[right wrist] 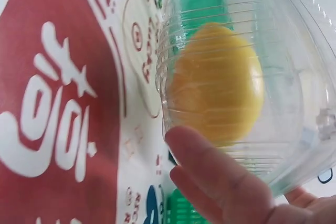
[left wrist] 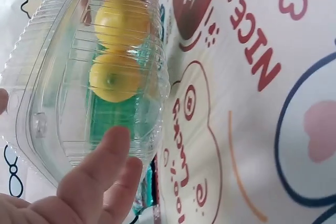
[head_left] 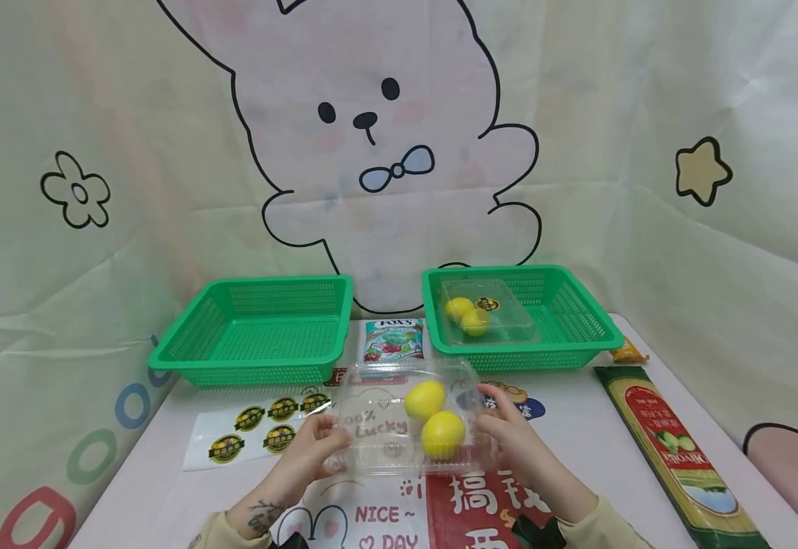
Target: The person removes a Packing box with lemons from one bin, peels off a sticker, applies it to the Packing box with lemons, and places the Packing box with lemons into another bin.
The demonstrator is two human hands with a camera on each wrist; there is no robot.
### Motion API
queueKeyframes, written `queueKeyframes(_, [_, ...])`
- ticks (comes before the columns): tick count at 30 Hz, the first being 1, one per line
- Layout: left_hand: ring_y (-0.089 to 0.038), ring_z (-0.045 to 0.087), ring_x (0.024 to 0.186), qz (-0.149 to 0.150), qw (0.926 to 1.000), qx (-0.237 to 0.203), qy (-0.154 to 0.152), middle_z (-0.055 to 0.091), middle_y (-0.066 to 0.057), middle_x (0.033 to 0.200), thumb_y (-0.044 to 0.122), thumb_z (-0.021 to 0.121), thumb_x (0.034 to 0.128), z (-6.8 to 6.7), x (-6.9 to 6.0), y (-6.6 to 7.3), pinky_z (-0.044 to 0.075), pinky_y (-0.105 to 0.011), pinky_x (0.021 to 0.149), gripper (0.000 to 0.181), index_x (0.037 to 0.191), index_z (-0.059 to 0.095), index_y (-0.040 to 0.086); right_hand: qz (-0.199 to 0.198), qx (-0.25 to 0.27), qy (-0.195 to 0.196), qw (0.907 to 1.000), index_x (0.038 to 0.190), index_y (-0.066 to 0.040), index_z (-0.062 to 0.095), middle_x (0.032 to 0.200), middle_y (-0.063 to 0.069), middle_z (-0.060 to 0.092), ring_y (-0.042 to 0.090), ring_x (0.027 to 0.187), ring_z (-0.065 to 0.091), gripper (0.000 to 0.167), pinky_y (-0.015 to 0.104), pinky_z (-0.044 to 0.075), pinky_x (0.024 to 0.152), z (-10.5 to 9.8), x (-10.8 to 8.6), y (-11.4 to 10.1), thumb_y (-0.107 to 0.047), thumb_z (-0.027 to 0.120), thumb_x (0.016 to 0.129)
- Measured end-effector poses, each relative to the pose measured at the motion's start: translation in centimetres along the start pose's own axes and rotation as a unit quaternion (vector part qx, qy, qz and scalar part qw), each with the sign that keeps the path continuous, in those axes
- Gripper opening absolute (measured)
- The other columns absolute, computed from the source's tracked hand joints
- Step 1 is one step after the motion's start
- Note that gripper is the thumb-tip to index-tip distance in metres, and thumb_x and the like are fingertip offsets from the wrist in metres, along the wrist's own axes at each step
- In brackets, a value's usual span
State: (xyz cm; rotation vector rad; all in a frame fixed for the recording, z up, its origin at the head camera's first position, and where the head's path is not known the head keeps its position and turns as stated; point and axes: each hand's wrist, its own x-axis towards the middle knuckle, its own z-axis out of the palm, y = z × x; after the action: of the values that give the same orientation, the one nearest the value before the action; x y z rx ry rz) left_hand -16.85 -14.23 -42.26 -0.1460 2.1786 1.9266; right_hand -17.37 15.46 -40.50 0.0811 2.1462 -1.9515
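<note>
A clear plastic clamshell box (head_left: 374, 450) is held level over the near middle of the table, its lid apparently down. Inside, toward its right end, lie two yellow lemons (head_left: 443, 435). My left hand (head_left: 312, 450) grips the box's left end, thumb and fingers at the rim; the left wrist view shows its fingertips against the ribbed wall (left wrist: 152, 108). The opposite end is gripped by my right hand (head_left: 518, 438), with fingers under the ribbed side in the right wrist view. One lemon (right wrist: 220, 85) fills much of that view.
Left of the box lies a sheet of black-and-gold round stickers (head_left: 206, 427). Behind stand two green baskets, a left one (head_left: 248, 374) and a right one (head_left: 543, 357); the right holds a stickered clear box (head_left: 508, 316) with lemons. A candy bag (head_left: 394, 341) sits between them. Far right is a long packet (head_left: 680, 457).
</note>
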Motion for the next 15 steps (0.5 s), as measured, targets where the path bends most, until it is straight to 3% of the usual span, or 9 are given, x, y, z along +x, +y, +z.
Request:
queueKeyframes(6, [-0.024, 0.058, 0.087, 0.008, 0.9996, -0.011, -0.025, 0.049, -0.021, 0.104, 0.014, 0.057, 0.0854, 0.8, 0.5, -0.9, 0.056, -0.040, 0.069, 0.055, 0.125, 0.028, -0.011, 0.003, 0.012, 0.003, 0.9999, 0.142, -0.013, 0.021, 0.129, 0.026, 0.042, 0.028, 0.086, 0.056, 0.067, 0.040, 0.053, 0.067, -0.6, 0.5, 1.6, -0.007, 0.048, 0.082])
queueKeyframes(15, [-0.027, 0.058, 0.090, 0.006, 0.9979, -0.044, -0.047, 0.045, -0.021, 0.107, 0.013, 0.060, 0.0836, 1.7, 1.4, -1.9, 0.056, -0.041, 0.074, 0.062, 0.128, 0.024, -0.011, 0.012, -0.026, 0.039, 0.9988, 0.141, -0.011, 0.026, 0.132, 0.029, 0.041, 0.031, 0.095, 0.051, 0.064, 0.035, 0.049, 0.064, -1.0, 1.5, 2.8, -0.006, 0.050, 0.083])
